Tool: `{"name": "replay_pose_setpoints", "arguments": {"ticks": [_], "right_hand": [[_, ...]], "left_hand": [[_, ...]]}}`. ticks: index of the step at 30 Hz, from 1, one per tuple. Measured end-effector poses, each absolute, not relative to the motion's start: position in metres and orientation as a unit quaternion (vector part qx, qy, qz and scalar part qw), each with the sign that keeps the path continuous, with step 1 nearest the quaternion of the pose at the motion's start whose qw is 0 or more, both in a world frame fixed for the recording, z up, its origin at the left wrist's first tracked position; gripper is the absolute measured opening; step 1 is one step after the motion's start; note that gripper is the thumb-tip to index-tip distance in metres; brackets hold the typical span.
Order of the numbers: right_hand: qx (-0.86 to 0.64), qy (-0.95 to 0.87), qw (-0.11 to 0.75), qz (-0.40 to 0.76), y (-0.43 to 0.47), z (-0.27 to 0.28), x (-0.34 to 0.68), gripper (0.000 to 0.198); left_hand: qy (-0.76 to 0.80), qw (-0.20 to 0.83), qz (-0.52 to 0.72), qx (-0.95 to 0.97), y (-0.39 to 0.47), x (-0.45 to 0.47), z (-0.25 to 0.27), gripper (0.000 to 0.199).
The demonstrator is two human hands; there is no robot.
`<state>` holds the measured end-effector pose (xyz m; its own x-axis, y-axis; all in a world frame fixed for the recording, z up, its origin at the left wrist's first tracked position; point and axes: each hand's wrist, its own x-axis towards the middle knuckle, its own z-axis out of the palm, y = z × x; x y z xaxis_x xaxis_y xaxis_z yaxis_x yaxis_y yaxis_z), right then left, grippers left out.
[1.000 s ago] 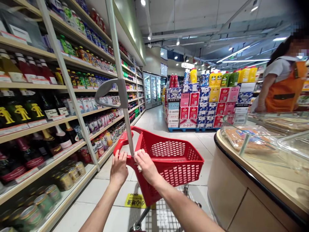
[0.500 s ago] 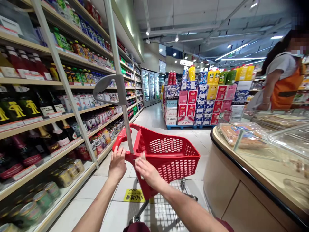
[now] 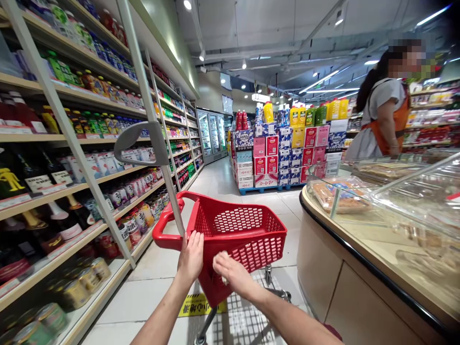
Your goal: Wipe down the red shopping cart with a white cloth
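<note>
A red plastic shopping cart with a perforated basket and a loop handle stands before me. My left hand holds the basket's rear rim, right of the handle, fingers curled over the edge. My right hand is closed against the side panel just below the rim. A bit of pale, crumpled, cloth-like material shows under its fingers; most of it is hidden. From the handle area rises a metal pole with a grey plastic loop on it.
Drink shelves line the left side. A glass-topped display counter curves along the right. Ahead stand stacked drink cartons on a blue pallet. A person in an orange apron is behind the counter. A yellow floor sign lies beneath the cart.
My left hand has moved right from the handle onto the basket rim. My right hand has slid down the side panel. The view has shifted, and the person appears farther left.
</note>
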<state>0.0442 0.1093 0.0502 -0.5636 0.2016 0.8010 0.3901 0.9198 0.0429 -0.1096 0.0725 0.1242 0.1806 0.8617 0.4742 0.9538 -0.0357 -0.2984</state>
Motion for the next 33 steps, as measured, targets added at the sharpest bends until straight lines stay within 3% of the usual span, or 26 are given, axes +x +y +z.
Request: {"name": "replay_pose_setpoints", "arguments": {"ticks": [4, 9, 14, 19, 24, 29, 33], "right_hand": [[-0.235, -0.849, 0.462, -0.104, 0.120, 0.051, 0.055, 0.040], [-0.206, -0.884, 0.410, -0.091, 0.123, 0.011, 0.072, 0.034], [-0.282, -0.845, 0.446, -0.089, 0.136, 0.008, 0.090, 0.041], [-0.300, -0.862, 0.404, -0.066, 0.139, -0.005, 0.119, 0.035], [-0.327, -0.821, 0.459, -0.093, 0.148, 0.004, 0.134, 0.045], [-0.324, -0.856, 0.394, -0.085, 0.153, -0.015, 0.153, 0.041], [-0.344, -0.824, 0.439, -0.098, 0.160, -0.014, 0.160, 0.047]], "left_hand": [[-0.650, 0.284, -0.069, -0.701, 0.071, -0.106, 0.124, 0.051], [-0.652, 0.272, -0.061, -0.705, 0.074, -0.093, 0.120, 0.054], [-0.631, 0.218, -0.033, -0.743, 0.086, -0.069, 0.106, 0.058], [-0.637, 0.229, -0.037, -0.735, 0.092, -0.058, 0.100, 0.060], [-0.633, 0.221, -0.021, -0.741, 0.100, -0.038, 0.096, 0.057], [-0.630, 0.209, -0.026, -0.747, 0.108, -0.025, 0.091, 0.058], [-0.628, 0.196, -0.032, -0.752, 0.115, -0.014, 0.092, 0.057]]}}
